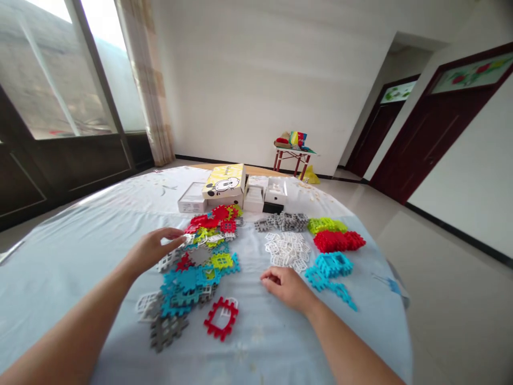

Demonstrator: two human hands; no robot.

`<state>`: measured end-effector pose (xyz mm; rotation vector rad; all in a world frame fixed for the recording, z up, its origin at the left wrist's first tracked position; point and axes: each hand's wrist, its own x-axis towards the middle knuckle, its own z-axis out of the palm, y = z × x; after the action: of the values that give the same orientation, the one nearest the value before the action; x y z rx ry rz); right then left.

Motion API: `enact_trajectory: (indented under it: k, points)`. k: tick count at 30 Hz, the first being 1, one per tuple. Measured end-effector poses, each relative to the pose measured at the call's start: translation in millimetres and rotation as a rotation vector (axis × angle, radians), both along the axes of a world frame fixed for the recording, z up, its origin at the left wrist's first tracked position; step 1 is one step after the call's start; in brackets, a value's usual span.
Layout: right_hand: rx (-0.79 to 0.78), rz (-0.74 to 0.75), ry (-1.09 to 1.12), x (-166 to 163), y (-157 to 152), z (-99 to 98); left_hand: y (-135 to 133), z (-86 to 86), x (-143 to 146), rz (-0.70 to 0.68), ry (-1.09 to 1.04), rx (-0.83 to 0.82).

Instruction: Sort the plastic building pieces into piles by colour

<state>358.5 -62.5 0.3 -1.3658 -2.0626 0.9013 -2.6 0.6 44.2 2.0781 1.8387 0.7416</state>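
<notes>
My left hand point(154, 248) reaches over the left side of a mixed pile of notched plastic building pieces point(190, 280) in blue, red, green, grey and white. Its fingers are stretched out with the thumb apart, and the tips are at a white lattice piece point(188, 239); whether they grip it I cannot tell. My right hand point(285, 286) rests with curled fingers just below a heap of white lattice pieces point(286, 248); anything inside it is hidden. Between the hands, nearer me, lies a red notched frame point(214, 326) with a white piece partly inside it.
Grey point(286, 220), green point(326, 224), red point(339, 241) and blue pieces point(332, 264) form separate groups at right. Behind stand a yellow cartoon box point(225, 182) and white boxes point(192, 198). A blue cloth point(256, 358) covers the round table. A small table point(294, 152) stands near the far wall.
</notes>
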Motion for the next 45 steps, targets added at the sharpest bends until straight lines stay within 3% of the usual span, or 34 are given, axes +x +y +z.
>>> enact_trajectory:
  k: [6, 11, 22, 27, 35, 45]
  points:
    - [0.000, -0.006, 0.003, -1, -1, 1.8, -10, 9.1, 27, -0.102, 0.222, -0.019]
    - [0.004, -0.012, 0.002, 0, -1, 1.9, -12, 4.9, 36, -0.121, 0.369, -0.091]
    - [-0.005, -0.015, 0.030, -1, 0, -0.4, -6, -0.8, 45, -0.108, 0.206, 0.182]
    - [0.014, -0.002, 0.015, 0, 0, 0.9, -10, -1.9, 49, -0.284, 0.261, 0.026]
    - [0.017, 0.023, 0.023, 2, 1, -1.0, -9, -4.4, 44, -0.204, 0.251, -0.069]
    - [0.019, 0.037, 0.038, 3, 1, -1.3, -9, 9.3, 46, -0.225, 0.167, -0.144]
